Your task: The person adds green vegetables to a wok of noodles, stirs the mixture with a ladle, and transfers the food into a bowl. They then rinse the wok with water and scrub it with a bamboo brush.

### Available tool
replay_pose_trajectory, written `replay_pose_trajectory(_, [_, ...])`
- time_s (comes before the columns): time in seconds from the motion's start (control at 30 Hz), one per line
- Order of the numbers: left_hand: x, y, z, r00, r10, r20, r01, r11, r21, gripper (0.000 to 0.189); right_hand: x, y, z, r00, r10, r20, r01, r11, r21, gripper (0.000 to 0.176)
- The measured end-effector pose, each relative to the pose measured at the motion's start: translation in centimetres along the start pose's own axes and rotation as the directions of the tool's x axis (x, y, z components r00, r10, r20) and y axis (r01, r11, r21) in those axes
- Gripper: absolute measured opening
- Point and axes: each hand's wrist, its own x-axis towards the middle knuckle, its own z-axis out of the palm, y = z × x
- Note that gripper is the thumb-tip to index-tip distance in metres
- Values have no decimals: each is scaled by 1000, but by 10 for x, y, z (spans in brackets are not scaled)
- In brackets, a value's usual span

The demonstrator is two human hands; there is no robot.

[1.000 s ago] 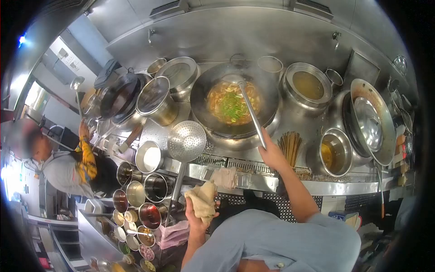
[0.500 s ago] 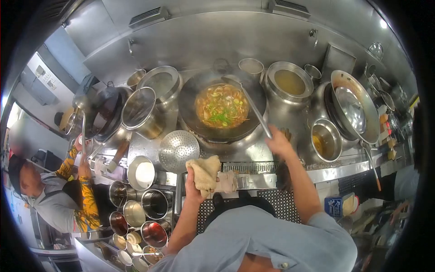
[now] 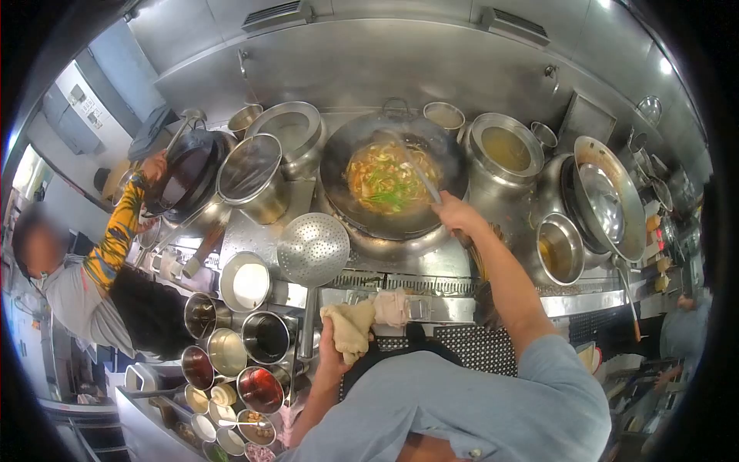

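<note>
My right hand [image 3: 456, 213] grips the handle of a long metal ladle [image 3: 420, 174], which slants into a large dark wok [image 3: 344, 146]. Its far end is blurred in front of me. In the wok is a saucy mix of reddish-brown food [image 3: 377, 175] topped with chopped greens. Low in front of my body, my left hand [image 3: 329, 356] clutches a folded beige cloth [image 3: 351, 329]. Just beyond that hand rests a round perforated strainer [image 3: 313, 250], its handle pointing towards me.
Pots of sauces and seasonings [image 3: 261, 389] crowd the lower left, beside a pot of white contents [image 3: 245, 282]. A lidless pot of yellowish liquid [image 3: 506, 148] stands right of the wok, and a bowl [image 3: 560, 248] nearer. A co-worker's patterned sleeve [image 3: 115, 231] reaches towards another wok [image 3: 181, 173].
My right hand has pushed the ladle forward, lower into the wok. My left hand still holds the cloth. The co-worker's arm has reached up to the left wok. The view has shifted slightly.
</note>
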Motion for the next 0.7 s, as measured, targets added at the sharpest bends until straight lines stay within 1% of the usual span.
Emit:
replay_pose_trajectory(0.03, [0,-1,2,999,26,-21,-26,1000,0,72,-6,-6,5,1000,-12,22,13,997,-70,48])
replay_pose_trajectory(0.13, [3,-3,19,978,70,-194,-80,996,-43,71,-28,0,21,991,-101,86,110,989,-99,45])
replay_pose_trajectory(0.23, [7,-1,13,999,47,-28,-46,999,3,71,-54,15,16,975,-143,173,191,934,-302,48])
replay_pose_trajectory(0.27, [8,-1,12,999,42,-25,-41,999,15,71,-64,16,3,974,-89,207,131,971,-201,49])
replay_pose_trajectory(0.33, [11,-1,12,999,35,-18,-34,999,39,72,-95,6,-33,957,4,290,-3,1000,-3,49])
replay_pose_trajectory(0.43, [14,-2,13,999,21,43,-23,999,38,75,-73,24,-45,996,-25,80,23,1000,18,50])
replay_pose_trajectory(0.53, [18,-7,-1,993,-74,90,75,997,-8,77,-38,21,-58,996,-55,-71,53,998,-31,50])
replay_pose_trajectory(0.63, [9,-9,15,1000,-13,24,13,1000,19,78,-23,25,-51,995,27,-99,-37,994,-100,53])
replay_pose_trajectory(0.7, [6,-9,4,994,-12,107,10,1000,17,78,-19,37,-25,998,58,-38,-59,997,-51,53])
